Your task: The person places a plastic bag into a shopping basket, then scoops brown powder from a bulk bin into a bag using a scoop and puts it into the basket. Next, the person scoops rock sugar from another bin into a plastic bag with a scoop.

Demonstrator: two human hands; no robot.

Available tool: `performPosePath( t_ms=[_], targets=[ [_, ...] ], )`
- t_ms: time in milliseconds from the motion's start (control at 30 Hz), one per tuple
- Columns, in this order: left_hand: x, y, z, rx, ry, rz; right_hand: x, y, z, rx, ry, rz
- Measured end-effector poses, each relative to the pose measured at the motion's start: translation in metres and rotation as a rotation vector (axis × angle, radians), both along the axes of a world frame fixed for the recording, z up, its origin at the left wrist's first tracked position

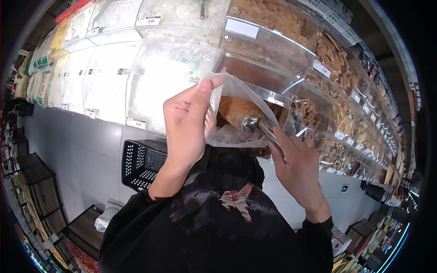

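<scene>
My left hand (189, 117) pinches the rim of a thin clear plastic bag (235, 138) between thumb and fingers, holding its mouth spread. In my right hand (297, 167) is the handle of a metal scoop (250, 124), slanting down from right to left. The scoop is heaped with a brown granular powder (235, 108), likely brown sugar, and lies within the bag's mouth. The bag's far edge passes close to my right fingertips; whether they touch it I cannot tell. Behind the bag stands a clear bin (252, 70) with brown contents, partly covered by the film.
Clear bins of white goods (150, 99) run off to the left, with price tags. Above are bins of pale lumps (184, 30) and amber lumps (273, 17). Dried goods (341, 126) fill bins at right. A black shopping basket (143, 165) is below my left forearm, near the tiled floor (95, 136).
</scene>
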State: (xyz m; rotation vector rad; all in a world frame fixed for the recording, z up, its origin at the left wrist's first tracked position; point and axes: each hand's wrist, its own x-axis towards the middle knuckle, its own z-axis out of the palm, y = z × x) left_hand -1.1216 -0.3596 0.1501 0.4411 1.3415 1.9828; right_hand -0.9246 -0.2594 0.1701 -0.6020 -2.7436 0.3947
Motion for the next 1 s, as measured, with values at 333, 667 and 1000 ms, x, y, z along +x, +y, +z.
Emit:
performPosePath(
  t_ms=[333,667,1000],
  targets=[
    [0.001,-0.002,-0.001,0.001,-0.034,-0.020,0.005,-0.006,-0.009,-0.032,0.034,-0.043],
    [-0.004,-0.004,-0.002,-0.039,0.031,0.036,0.017,-0.004,0.007,-0.246,0.217,-0.213],
    [-0.009,-0.003,-0.006,0.004,-0.012,0.058,0.075,0.013,-0.005,-0.922,0.449,-0.632]
  ],
)
